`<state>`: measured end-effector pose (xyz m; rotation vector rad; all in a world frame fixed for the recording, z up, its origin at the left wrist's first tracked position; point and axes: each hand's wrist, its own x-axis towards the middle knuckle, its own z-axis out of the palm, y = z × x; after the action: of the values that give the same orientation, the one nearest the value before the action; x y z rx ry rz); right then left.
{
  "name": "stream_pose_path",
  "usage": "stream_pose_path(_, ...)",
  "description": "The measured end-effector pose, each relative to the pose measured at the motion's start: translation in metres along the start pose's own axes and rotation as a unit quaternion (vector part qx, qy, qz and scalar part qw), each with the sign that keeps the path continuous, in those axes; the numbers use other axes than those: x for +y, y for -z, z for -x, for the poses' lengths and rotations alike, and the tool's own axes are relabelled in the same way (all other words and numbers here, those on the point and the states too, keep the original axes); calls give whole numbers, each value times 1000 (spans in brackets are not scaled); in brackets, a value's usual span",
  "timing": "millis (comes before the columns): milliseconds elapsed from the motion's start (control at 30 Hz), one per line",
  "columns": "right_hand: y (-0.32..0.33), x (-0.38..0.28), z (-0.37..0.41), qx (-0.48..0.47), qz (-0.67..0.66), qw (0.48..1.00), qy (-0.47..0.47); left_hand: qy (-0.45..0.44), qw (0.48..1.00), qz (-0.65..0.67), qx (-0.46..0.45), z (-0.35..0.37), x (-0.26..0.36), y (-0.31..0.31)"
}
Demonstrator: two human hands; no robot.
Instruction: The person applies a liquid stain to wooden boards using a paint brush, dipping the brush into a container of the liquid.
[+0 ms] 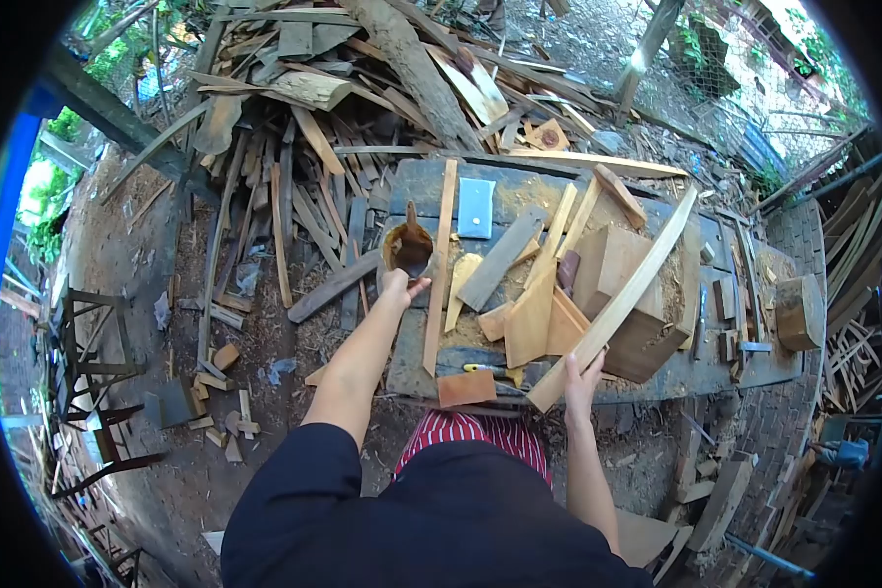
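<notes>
Dark cloth of the wearer's short-sleeved shirt (451, 529) lies nearest the camera, with red-and-white striped trousers (475, 431) just beyond it at the edge of a worn, dark wooden workbench (412, 338). Fingers of the left hand (402, 286) are curled against the near side of a round, yellowish-brown open container (396, 253) at the bench's left edge; a brown stick (412, 220) stands up from it. Thumb and fingers of the right hand (580, 384) pinch the near end of a long, pale, slightly bowed wooden strip (619, 302), which passes in front of a large, squared brown wooden block (642, 345). Held so close to one end, the strip could swing or dip at its far tip, and might then knock the loose offcuts beside it. Tipping the container could spill whatever it holds, though the contents cannot be made out. The strip's long axis runs diagonally, its near end toward the wearer's body and its far end pointing away and to the right; whether it rests on the block cannot be told. The container's mouth faces up toward the camera, its stick leaning away from the wearer.
</notes>
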<state>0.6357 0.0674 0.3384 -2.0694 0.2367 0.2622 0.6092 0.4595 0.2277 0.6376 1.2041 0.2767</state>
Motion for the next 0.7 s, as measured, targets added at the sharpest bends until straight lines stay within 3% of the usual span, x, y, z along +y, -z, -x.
stream_pose_path(33,1,-11,6,-1,-3,1000,1,10,1000,2,-7,10,0,2)
stream_pose_path(100,6,-37,21,175,225,944,167,-26,992,-80,-96,40,-3,14)
stream_pose_path(133,9,-61,31,179,230,929,227,-20,985,-119,-125,74,3,13)
stream_pose_path(200,7,-84,43,83,183,924,326,21,970,-159,-185,135,9,19)
stream_pose_path(267,-6,-115,60,-36,187,917,349,59,937,-248,-238,180,10,24)
stream_pose_path(333,-31,-124,67,-59,133,915,375,67,898,-301,-313,215,9,24)
stream_pose_path(367,-44,-121,65,-52,134,918,370,59,880,-327,-340,231,8,23)
stream_pose_path(433,-66,-116,63,-227,-33,916,328,-89,825,-374,-413,232,-12,35)
stream_pose_path(467,-70,-119,64,-208,-43,925,316,-91,832,-367,-405,234,-17,39)
stream_pose_path(500,-69,-124,70,-177,-50,936,301,55,849,-354,-388,255,4,30)
stream_pose_path(567,-69,-123,74,-145,-101,946,271,7,851,-332,-406,238,-4,47)
stream_pose_path(633,-67,-119,75,-129,-84,939,308,72,856,-340,-382,242,0,50)
stream_pose_path(700,-53,-130,80,-139,-30,958,248,139,866,-237,-417,252,-4,54)
